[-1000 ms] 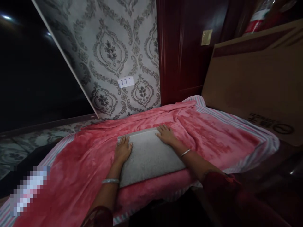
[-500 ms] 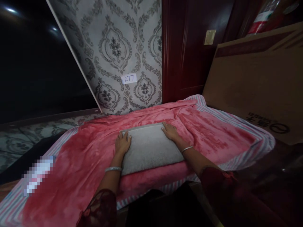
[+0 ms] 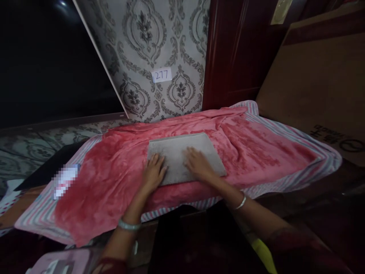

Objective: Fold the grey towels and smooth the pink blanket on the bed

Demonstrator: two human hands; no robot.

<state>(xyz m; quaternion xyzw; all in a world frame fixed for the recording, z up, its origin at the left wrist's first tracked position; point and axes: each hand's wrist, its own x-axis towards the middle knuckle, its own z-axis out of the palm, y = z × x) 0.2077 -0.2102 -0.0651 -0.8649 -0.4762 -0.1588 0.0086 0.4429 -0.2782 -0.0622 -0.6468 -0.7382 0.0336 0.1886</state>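
A flat grey rectangle of cloth, folded by the look of its layered far edge, lies on a pink plush blanket. My left hand rests palm down on its near left part, fingers spread. Over the middle right of the cloth is my right hand, smeared by motion, with its fingers stretched out. Neither hand grips anything. Each wrist wears a bracelet.
Striped cloth borders the blanket. A large dark screen stands back left, and a cardboard box back right. Behind is patterned wallpaper with a "277" label. A pink object shows at bottom left.
Both hands have come nearer to me over the grey cloth; the right has left its far right corner and moved inward. The view has tilted down.
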